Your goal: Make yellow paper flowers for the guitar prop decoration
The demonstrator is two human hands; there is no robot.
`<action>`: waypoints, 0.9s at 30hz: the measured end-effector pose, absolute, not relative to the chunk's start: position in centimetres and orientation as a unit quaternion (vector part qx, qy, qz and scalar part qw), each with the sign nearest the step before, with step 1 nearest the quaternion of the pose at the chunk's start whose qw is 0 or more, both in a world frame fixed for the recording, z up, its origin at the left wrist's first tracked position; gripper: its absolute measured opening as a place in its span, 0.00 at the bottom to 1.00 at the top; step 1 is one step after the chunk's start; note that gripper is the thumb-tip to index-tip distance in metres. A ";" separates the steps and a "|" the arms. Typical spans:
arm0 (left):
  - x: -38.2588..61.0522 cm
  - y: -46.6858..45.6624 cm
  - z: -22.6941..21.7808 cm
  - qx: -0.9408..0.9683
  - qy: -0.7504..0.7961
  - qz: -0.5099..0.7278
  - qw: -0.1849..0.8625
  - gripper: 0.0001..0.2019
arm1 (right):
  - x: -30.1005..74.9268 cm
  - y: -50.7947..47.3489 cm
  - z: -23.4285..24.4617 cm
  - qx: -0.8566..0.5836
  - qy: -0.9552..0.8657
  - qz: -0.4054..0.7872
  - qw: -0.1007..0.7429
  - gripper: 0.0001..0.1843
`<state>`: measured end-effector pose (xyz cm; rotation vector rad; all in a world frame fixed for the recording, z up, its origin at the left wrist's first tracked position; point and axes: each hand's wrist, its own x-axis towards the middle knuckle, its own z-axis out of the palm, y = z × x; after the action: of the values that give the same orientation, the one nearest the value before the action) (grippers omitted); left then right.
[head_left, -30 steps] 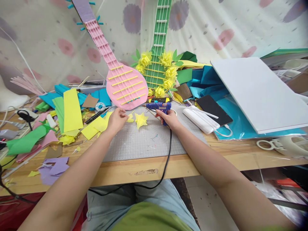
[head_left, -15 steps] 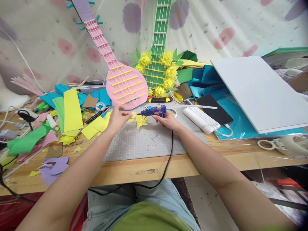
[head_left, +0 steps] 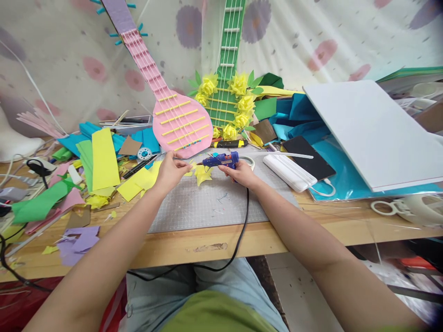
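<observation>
My right hand [head_left: 240, 174] grips a blue glue gun [head_left: 221, 160] whose nozzle points left, just above a yellow foam flower [head_left: 202, 174] on the grey cutting mat [head_left: 207, 203]. A glue stick juts out of the gun's back toward the right. My left hand [head_left: 169, 171] is closed in a pinch on a small yellow foam piece [head_left: 189, 169] beside the flower. The gun's black cord [head_left: 242, 230] runs down over the table edge.
A pink foam guitar [head_left: 180, 122] and a green one with yellow flowers [head_left: 228, 99] lean at the back. Foam sheets and scraps [head_left: 100, 161] crowd the left. A white power bank [head_left: 289, 171], a phone [head_left: 308, 157] and a white board [head_left: 374, 133] lie on the right.
The glue gun rose off the mat and tipped level, its nozzle coming over the yellow flower. My left hand lifted the small yellow piece slightly toward it.
</observation>
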<state>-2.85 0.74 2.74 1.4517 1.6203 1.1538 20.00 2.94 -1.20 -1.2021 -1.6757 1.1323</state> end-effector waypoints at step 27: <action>-3.2 -0.1 0.0 0.814 0.453 0.360 -0.047 0.05 | 20.2 3.6 -1.7 -0.471 -0.576 0.490 0.455 0.24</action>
<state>-3.25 -0.12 -0.01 2.6375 1.4677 1.1680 20.23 3.58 -1.68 -1.1609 -1.4197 1.2091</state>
